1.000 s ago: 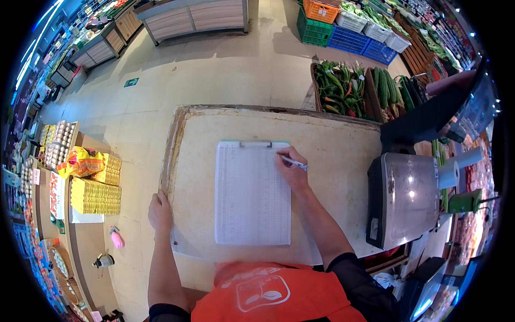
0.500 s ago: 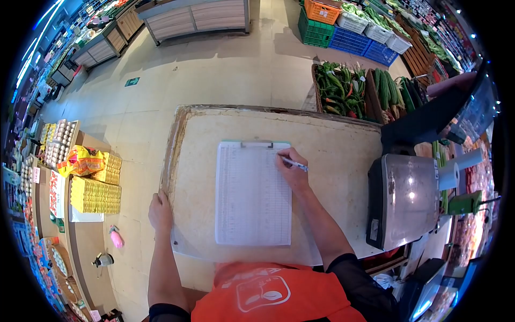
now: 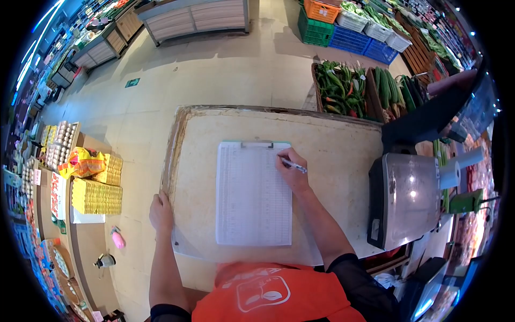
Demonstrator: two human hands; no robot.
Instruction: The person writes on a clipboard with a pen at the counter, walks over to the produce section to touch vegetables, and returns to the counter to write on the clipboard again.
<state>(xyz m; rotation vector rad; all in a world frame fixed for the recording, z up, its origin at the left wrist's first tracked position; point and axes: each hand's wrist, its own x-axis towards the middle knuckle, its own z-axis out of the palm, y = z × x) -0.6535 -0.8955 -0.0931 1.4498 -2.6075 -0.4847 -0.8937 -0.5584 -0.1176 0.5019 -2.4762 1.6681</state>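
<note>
A clipboard (image 3: 253, 193) with a printed sheet of rows and columns lies flat on the table (image 3: 332, 161), its metal clip at the far end. My right hand (image 3: 293, 167) rests at the sheet's upper right, closed round a pen (image 3: 294, 165). The pen's tip is near the right-hand columns; any fresh mark there is too small to make out. My left hand (image 3: 161, 212) grips the table's worn left edge, with its fingers curled and partly hidden.
A weighing scale (image 3: 405, 198) with a dark display post stands on the table's right. Behind it are baskets of green peppers (image 3: 341, 88) and cucumbers (image 3: 387, 88). Stacked yellow egg trays (image 3: 96, 196) stand on the left shelf. Coloured crates (image 3: 316, 29) sit at the back right.
The pen has tilted very slightly in my right hand, which stays at the same part of the sheet. My left hand has kept its place on the table edge.
</note>
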